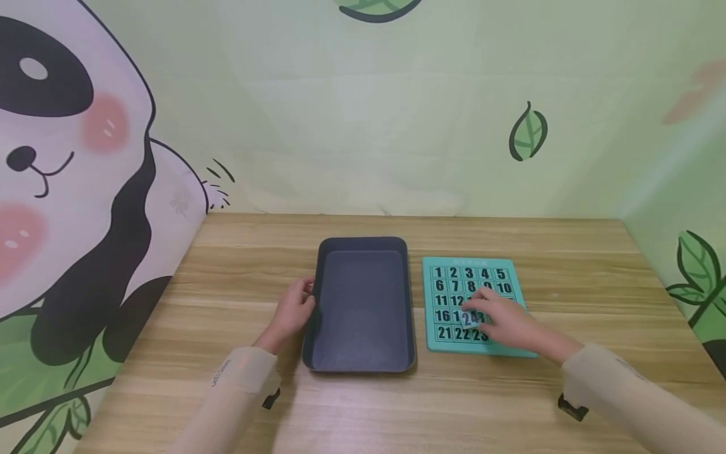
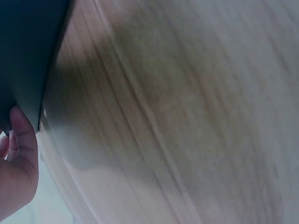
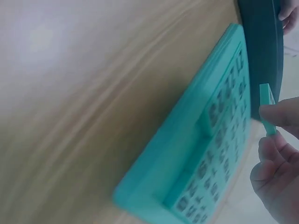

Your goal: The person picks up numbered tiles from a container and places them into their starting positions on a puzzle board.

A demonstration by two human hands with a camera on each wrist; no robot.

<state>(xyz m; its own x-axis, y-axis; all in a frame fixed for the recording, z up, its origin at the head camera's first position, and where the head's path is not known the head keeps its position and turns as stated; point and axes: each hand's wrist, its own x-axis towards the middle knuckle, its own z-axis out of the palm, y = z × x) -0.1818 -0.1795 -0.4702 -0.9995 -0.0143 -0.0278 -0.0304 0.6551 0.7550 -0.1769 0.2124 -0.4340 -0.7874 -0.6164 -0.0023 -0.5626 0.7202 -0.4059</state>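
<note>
My right hand (image 1: 505, 318) pinches a small square number tile (image 1: 470, 319) marked 24 between thumb and fingers, raised over a turquoise number puzzle board (image 1: 431, 343). In the right wrist view, the tile (image 3: 266, 107) is seen edge-on above the board. Black-numbered tiles sit in rows on the board, and a bare recess (image 3: 187, 161) shows after 23 in the nearest row. The hand hides part of the middle and right tiles. At the dark grey rectangular tray (image 1: 363, 362), my left hand (image 1: 292, 309) grips the left rim, its thumb (image 2: 23, 128) against the outer wall.
The tray and board lie side by side on a wood-grain table (image 1: 238, 252), with a narrow gap between them. Behind the table stands a light green wall (image 1: 340, 139) with leaf drawings, and a large painted panda (image 1: 62, 157) covers the left side.
</note>
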